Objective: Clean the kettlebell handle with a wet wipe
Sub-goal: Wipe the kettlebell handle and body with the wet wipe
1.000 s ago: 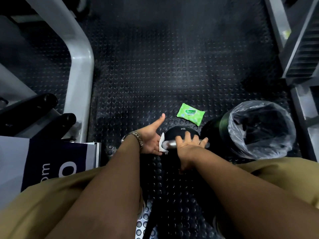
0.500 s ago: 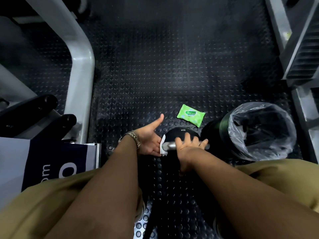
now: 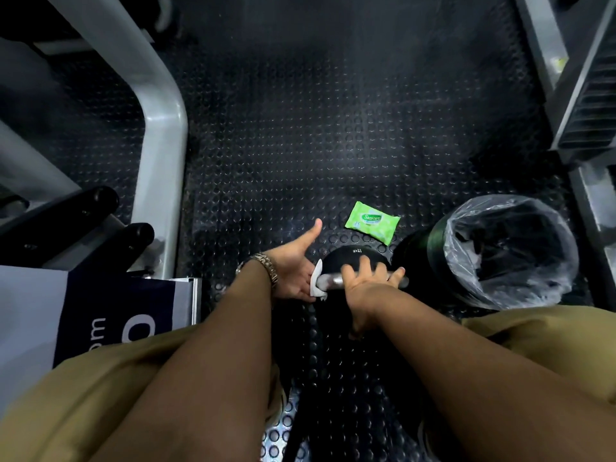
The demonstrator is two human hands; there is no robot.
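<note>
A black kettlebell (image 3: 346, 260) with a shiny metal handle (image 3: 331, 281) stands on the studded rubber floor in front of me. My right hand (image 3: 368, 283) lies over the handle with its fingers wrapped around it. My left hand (image 3: 295, 273), thumb stuck out, presses a white wet wipe (image 3: 316, 281) against the handle's left end. A watch band sits on my left wrist. The handle's middle is hidden under my right fingers.
A green wet-wipe pack (image 3: 371, 222) lies just beyond the kettlebell. A black bin with a clear liner (image 3: 506, 251) stands close on the right. Grey gym machine frames rise at left (image 3: 163, 128) and right (image 3: 586, 95). A blue-and-white sign (image 3: 100, 315) sits at left.
Almost nothing differs. My left hand with the wipe has shifted very slightly at the handle's left end; my right hand keeps its hold.
</note>
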